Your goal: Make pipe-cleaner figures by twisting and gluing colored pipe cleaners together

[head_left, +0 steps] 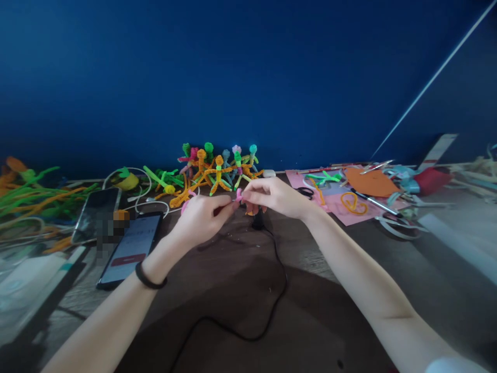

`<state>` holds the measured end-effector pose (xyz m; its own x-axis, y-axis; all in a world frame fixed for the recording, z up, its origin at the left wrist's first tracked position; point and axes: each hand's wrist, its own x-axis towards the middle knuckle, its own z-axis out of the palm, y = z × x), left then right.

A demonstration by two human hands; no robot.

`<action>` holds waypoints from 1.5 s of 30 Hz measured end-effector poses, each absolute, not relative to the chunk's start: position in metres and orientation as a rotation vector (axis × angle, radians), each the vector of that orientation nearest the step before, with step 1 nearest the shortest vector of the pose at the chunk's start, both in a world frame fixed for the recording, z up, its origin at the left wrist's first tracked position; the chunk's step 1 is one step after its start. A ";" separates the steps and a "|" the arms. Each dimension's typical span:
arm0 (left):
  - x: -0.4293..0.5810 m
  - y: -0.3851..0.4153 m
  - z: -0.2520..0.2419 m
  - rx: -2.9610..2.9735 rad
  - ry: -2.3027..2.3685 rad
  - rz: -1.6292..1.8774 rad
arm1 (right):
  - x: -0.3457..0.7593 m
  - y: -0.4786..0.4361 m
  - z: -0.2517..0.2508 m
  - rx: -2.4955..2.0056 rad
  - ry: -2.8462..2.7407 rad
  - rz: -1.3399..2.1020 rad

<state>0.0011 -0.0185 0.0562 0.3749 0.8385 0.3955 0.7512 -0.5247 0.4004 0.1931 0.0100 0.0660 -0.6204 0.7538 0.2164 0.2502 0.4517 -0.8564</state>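
Note:
Both of my hands meet above the middle of the dark wooden table (318, 311). My left hand (202, 216) and my right hand (272, 197) each pinch one pink pipe cleaner (238, 195) between the fingertips; a pink loop of it curls out left of my left hand. A black band sits on my left wrist. Just behind my hands stands a row of small pipe cleaner figures (219, 168) in orange, green, blue and pink against the blue wall.
Two phones (130, 248) lie at the left beside white cables and loose green and orange pipe cleaners (34, 199). A black cable (272, 290) runs down the table's middle. Pink and orange paper (368, 182), a pen and scissors lie at the right.

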 end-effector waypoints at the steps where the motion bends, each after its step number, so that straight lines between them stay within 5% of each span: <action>1: 0.001 -0.019 0.056 2.473 1.433 0.854 | 0.192 0.010 0.065 -0.818 -2.114 1.120; 14: -0.002 -0.014 0.059 1.904 1.036 0.767 | 0.199 0.002 0.069 -0.752 -2.241 0.731; 26: -0.007 -0.014 0.062 2.040 1.060 0.655 | 0.198 0.010 0.065 -0.593 -2.148 1.075; 45: -0.002 -0.017 0.061 1.923 1.062 0.677 | 0.193 -0.001 0.067 -0.779 -2.197 0.609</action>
